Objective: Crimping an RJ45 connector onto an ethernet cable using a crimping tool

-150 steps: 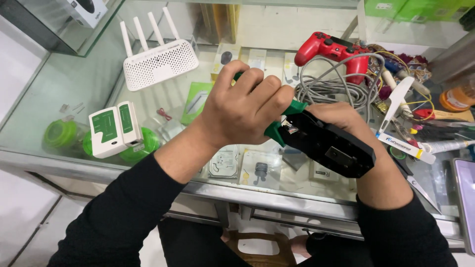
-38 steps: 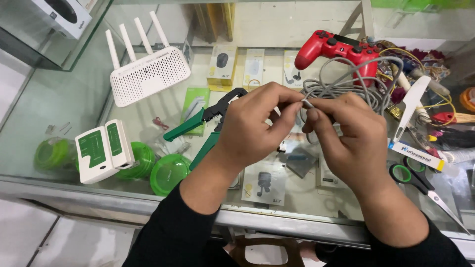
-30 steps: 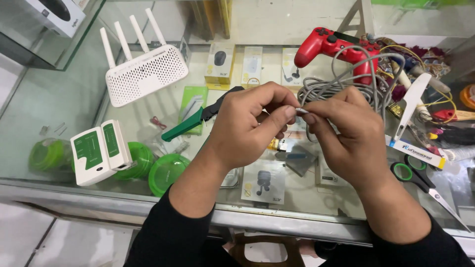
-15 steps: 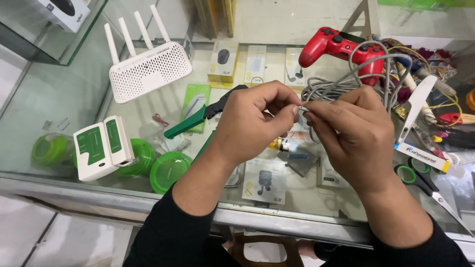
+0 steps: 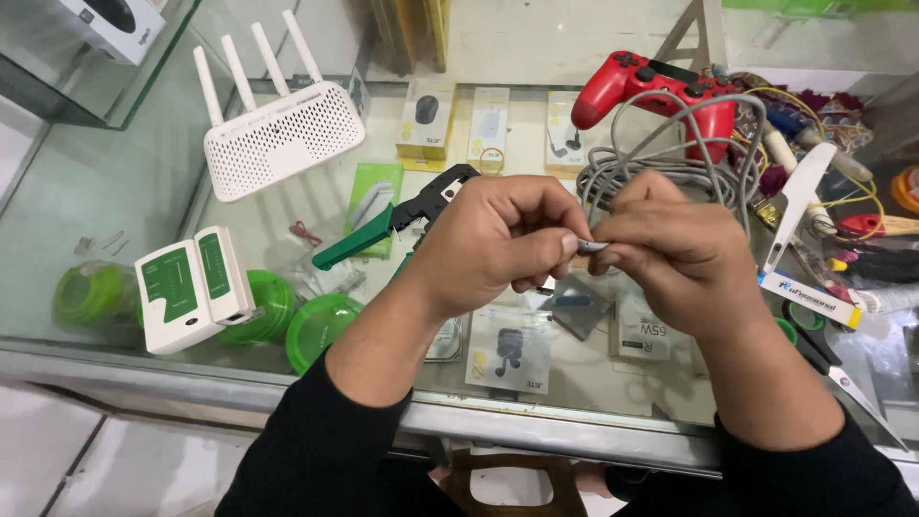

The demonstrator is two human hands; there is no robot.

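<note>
1. Two hands meet above a glass counter (image 5: 115, 206): the left hand (image 5: 493, 239) and right hand (image 5: 670, 254) are curled almost shut, fingertips pinched together on the grey end of a cable (image 5: 592, 246) held between them.
2. Left thumb and forefinger close on the cable tip from one side; the right fingers grip it from the other, knuckles up, the two hands touching at the pinch.
3. Behind the right hand the cable runs back into a loose grey coil (image 5: 661, 163) that lies against a red gamepad (image 5: 661, 91).
4. Green-handled crimpers (image 5: 397, 222) lie on the glass just beyond the left hand, partly covered by it.
5. Further left sit a white-and-green tester (image 5: 191, 287) and a white router (image 5: 278, 134) with four antennas.
6. Hidden: the cable tip itself is nearly swallowed by the fingers, so its wires or any plug cannot be made out; scissors (image 5: 842, 373) at the right edge are cut off.
7. Compared with half a second earlier, the pinch and the hands' place over the counter are unchanged; five seconds ago the same hands were squeezing the crimpers, which now lie free on the glass.
</note>
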